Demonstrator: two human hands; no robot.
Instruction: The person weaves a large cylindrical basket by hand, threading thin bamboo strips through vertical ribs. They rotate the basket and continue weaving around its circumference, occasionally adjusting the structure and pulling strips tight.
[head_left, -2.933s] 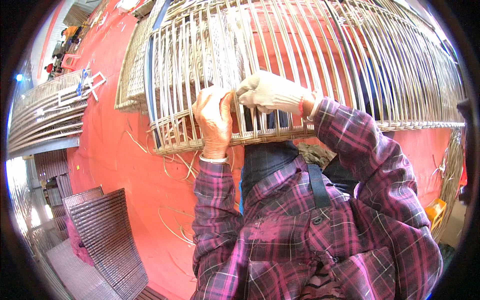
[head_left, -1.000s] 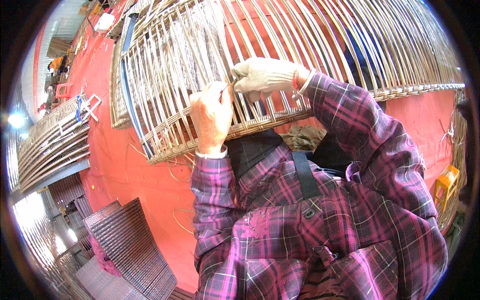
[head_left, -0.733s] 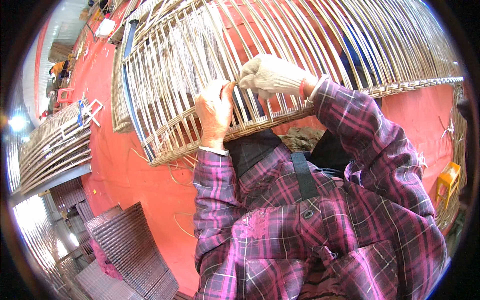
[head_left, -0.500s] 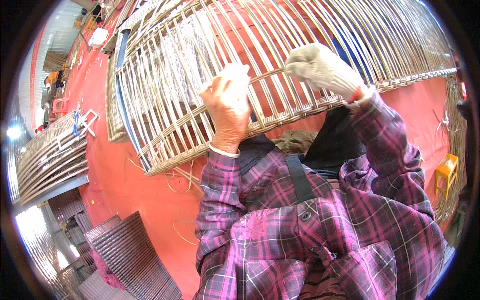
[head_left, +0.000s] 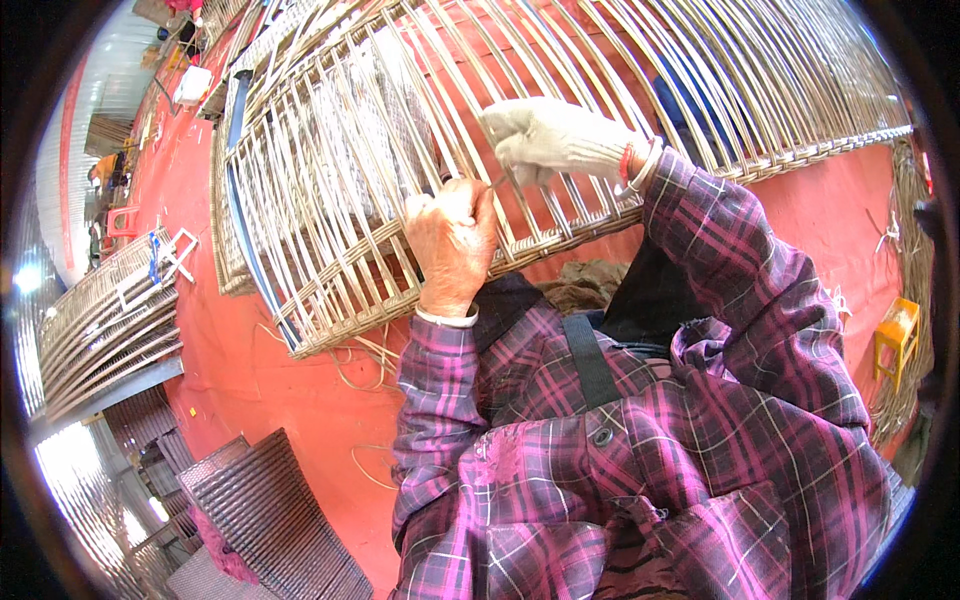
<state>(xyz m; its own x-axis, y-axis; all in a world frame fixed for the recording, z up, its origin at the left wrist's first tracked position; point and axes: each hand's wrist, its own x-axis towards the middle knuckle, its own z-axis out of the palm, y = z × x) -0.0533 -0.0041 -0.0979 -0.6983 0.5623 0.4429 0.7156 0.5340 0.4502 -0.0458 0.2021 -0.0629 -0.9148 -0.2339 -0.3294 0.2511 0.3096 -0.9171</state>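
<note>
A long wicker panel (head_left: 570, 236) of pale parallel rods with a braided near edge lies across my lap. My bare left hand (head_left: 452, 240) is closed at the end of a woven band (head_left: 345, 264) that crosses the rods. Its fingers grip a wicker strand, mostly hidden inside the fist. Just to the right, above the rods, is my right hand (head_left: 560, 140) in a whitish knit glove, fingers bent toward the left hand. A short bit of the wicker strand (head_left: 500, 181) shows between both hands, held at the glove's underside.
Red sheeting (head_left: 290, 410) covers the floor. Dark ribbed panels (head_left: 270, 510) stand at lower left, with a stack of wicker frames (head_left: 110, 310) above them. A yellow stool (head_left: 896, 340) and bundled strands (head_left: 905, 390) are at the right. A red stool (head_left: 122, 222) stands far left.
My gloved right hand has moved left, close to the left hand, and the strand span between them has shortened. My left fist has turned and lowered slightly.
</note>
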